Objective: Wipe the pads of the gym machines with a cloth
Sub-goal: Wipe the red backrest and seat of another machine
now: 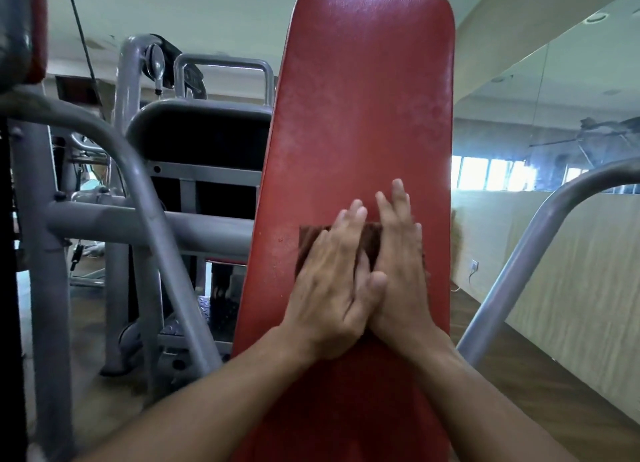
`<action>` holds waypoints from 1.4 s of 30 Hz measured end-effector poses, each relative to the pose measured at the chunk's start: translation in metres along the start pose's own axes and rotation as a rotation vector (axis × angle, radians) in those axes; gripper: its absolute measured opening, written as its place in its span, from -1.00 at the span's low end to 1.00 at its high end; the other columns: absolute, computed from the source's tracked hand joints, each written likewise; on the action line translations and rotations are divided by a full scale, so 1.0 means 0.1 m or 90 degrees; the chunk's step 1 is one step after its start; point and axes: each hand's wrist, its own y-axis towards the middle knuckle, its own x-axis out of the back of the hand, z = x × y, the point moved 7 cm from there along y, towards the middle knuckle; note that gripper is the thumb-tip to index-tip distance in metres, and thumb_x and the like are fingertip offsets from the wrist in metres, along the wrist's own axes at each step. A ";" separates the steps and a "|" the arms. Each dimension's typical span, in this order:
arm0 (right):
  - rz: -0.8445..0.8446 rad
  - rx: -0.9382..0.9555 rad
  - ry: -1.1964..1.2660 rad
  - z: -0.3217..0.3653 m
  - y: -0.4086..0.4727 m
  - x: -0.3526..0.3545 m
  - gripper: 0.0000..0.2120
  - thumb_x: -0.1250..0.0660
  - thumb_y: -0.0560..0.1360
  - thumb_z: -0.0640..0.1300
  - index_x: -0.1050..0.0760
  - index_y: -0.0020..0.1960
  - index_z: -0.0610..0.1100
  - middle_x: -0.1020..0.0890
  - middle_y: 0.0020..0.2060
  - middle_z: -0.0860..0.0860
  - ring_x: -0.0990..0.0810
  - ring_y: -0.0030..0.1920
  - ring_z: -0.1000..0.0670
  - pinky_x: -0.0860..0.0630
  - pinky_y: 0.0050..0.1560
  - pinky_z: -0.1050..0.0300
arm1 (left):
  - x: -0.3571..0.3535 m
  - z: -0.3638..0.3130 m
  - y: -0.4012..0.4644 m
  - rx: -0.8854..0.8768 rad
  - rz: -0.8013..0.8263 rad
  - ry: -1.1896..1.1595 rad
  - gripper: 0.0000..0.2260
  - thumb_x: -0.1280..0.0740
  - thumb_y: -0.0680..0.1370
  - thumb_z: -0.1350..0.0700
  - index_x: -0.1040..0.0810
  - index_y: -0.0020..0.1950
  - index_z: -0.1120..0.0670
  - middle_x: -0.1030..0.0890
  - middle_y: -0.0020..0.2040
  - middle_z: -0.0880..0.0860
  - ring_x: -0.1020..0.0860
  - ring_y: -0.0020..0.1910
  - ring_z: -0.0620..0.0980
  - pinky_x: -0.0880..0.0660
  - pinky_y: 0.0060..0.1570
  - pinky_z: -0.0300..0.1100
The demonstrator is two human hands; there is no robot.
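A tall red back pad (363, 97) of a gym machine fills the middle of the view, with a damp sheen on its upper part. A dark brown cloth (308, 239) lies flat against the pad's lower half. My left hand (329, 285) and my right hand (401, 271) press side by side on the cloth, palms down, fingers straight and pointing up the pad. The thumbs touch between the hands. Most of the cloth is hidden under the hands.
Grey steel tubes (114, 156) of the machine frame curve down on the left, and another grey arm (540, 233) rises on the right. A further machine with a dark pad (201, 139) stands behind on the left. A mirror wall (571, 115) and wooden floor (540, 368) are on the right.
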 end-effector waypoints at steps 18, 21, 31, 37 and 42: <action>0.024 0.090 -0.331 -0.48 -0.04 0.12 -0.39 -0.03 0.62 0.08 -0.08 0.62 -0.09 -0.04 0.62 -0.10 0.05 0.61 -0.14 0.06 0.57 -0.18 | 0.24 0.54 -0.34 0.036 0.019 0.465 -0.33 -0.11 0.54 -0.40 -0.16 0.59 -0.14 -0.09 0.62 0.06 -0.03 0.60 0.12 -0.06 0.47 0.31; 0.022 0.090 -0.335 -0.48 -0.05 0.12 -0.39 -0.03 0.62 0.09 -0.08 0.62 -0.08 -0.04 0.61 -0.10 0.05 0.61 -0.13 0.04 0.57 -0.20 | 0.08 0.44 -0.73 -0.013 0.055 0.473 -0.32 -0.16 0.51 -0.41 -0.22 0.56 -0.16 -0.16 0.60 0.05 -0.11 0.59 0.11 -0.10 0.43 0.35; 0.026 0.075 -0.320 -0.48 -0.06 0.12 -0.40 -0.04 0.62 0.08 -0.10 0.62 -0.08 -0.06 0.61 -0.10 0.03 0.61 -0.14 -0.01 0.55 -0.26 | -0.01 0.44 -0.96 0.031 0.051 0.453 -0.32 -0.19 0.51 -0.38 -0.20 0.57 -0.14 -0.12 0.62 0.07 -0.07 0.60 0.13 -0.11 0.44 0.32; 0.059 0.024 -0.156 -0.38 -0.16 0.20 -0.43 -0.04 0.62 0.06 -0.15 0.60 -0.06 -0.09 0.62 -0.01 0.05 0.62 -0.04 0.20 0.58 0.01 | -0.06 0.39 -0.85 0.016 0.069 0.480 -0.32 -0.17 0.49 -0.41 -0.21 0.56 -0.20 -0.16 0.61 0.01 -0.12 0.58 0.08 -0.06 0.45 0.29; -0.058 -0.002 0.107 0.00 -0.81 0.18 -0.47 0.01 0.67 0.02 -0.15 0.55 -0.23 -0.18 0.57 -0.11 -0.11 0.59 -0.14 -0.14 0.49 -0.36 | -0.34 0.09 -0.11 0.037 0.101 0.430 -0.41 0.00 0.59 -0.31 -0.06 0.60 -0.20 0.00 0.64 -0.04 0.03 0.61 0.04 0.14 0.48 0.19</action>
